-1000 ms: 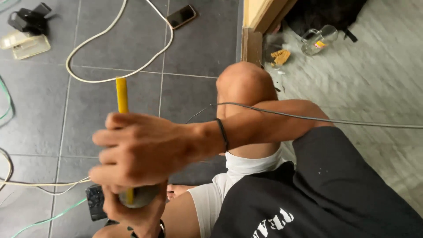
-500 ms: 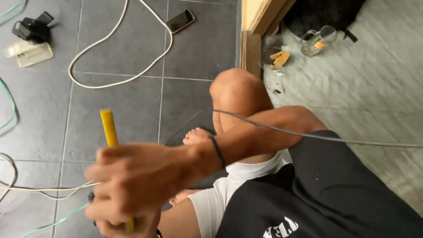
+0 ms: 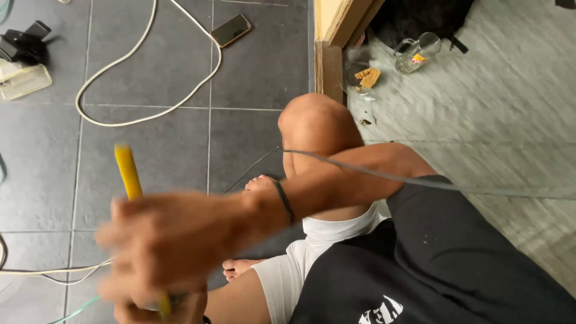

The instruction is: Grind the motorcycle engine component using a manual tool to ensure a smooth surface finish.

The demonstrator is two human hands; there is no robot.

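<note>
A person sits on the grey tiled floor [image 3: 252,72] with one knee [image 3: 315,129] raised. The right hand [image 3: 171,246], blurred, is closed around a yellow-handled tool [image 3: 127,171], whose handle stands up out of the fist and tilts slightly toward the far left; its working end is hidden below the hand. A dark band [image 3: 283,201] circles that wrist. The left hand [image 3: 159,312] shows only in part at the near edge, just beneath the right hand and touching the lower part of the tool; whether it is open or closed I cannot tell. A thin grey cable [image 3: 420,181] runs from the knee across the forearm toward the right. A bare foot [image 3: 261,183] rests on the tiles just beyond the wrist. On the far floor lies a looped white cord [image 3: 144,114], with a smartphone [image 3: 231,30] face up just beyond it. At the far left sit a black device [image 3: 24,45] and a clear plastic case [image 3: 24,81]. Near left, pale wires [image 3: 54,271] cross the tiles. Far right, past a wooden door frame [image 3: 336,36], a glass mug [image 3: 417,51] lies on its side.
</note>
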